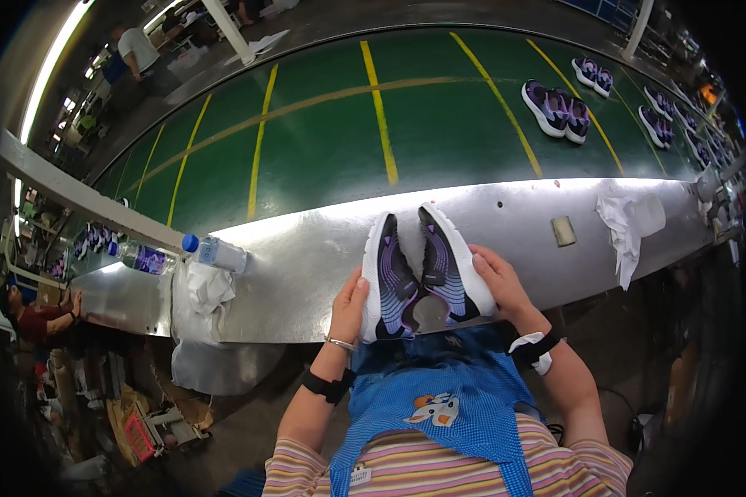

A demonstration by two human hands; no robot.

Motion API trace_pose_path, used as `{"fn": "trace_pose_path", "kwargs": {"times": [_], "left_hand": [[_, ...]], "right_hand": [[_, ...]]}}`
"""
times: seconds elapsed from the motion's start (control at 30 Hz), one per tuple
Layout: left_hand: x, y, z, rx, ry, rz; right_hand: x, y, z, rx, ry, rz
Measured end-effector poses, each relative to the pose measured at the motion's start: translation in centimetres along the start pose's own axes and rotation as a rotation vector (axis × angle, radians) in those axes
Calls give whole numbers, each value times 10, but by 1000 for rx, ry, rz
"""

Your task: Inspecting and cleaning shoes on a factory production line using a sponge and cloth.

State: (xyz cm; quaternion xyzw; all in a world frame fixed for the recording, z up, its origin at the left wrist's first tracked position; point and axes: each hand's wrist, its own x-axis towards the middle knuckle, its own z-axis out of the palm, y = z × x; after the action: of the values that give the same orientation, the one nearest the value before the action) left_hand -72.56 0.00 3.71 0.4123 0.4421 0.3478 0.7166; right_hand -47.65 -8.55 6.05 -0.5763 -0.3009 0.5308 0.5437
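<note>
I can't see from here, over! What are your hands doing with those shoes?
Left hand grips left purple sneaker. Right hand grips right purple sneaker. Pair held side by side over metal ledge. Nothing blocking; water bottle off left.

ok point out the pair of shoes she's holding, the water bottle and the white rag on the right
pair of shoes (427,273): head view, purple upper of the right-hand shoe
water bottle (215,251): head view, clear body beside the blue cap
white rag (626,228): head view, middle of the crumpled cloth

Sneakers (423,269) — purple/black, white soles; belt (323,141) — green w/ yellow lines.
</note>
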Motion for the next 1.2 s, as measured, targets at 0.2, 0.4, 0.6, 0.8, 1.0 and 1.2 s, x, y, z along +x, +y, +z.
{"fn": "trace_pose_path", "kwargs": {"times": [0.2, 0.4, 0.6, 0.8, 1.0, 1.2], "left_hand": [[0, 1, -5, 31, -49, 34], [-8, 8, -6, -228, -86, -61], [-4, 3, -13, -204, -147, -65], [6, 6, -14, -181, -131, -139], [15, 8, 0, 85, -77, 147], [19, 26, 14, -381, 85, -149]], "right_hand": [[5, 2, 0, 125, -15, 90], [0, 6, -1, 229, -80, 47], [4, 12, -10, 271, -126, 20], [4, 6, -4, -59, -103, -31], [2, -9, 11, 21, -48, -35], [-2, -22, 26, 463, 12, -19]]}}
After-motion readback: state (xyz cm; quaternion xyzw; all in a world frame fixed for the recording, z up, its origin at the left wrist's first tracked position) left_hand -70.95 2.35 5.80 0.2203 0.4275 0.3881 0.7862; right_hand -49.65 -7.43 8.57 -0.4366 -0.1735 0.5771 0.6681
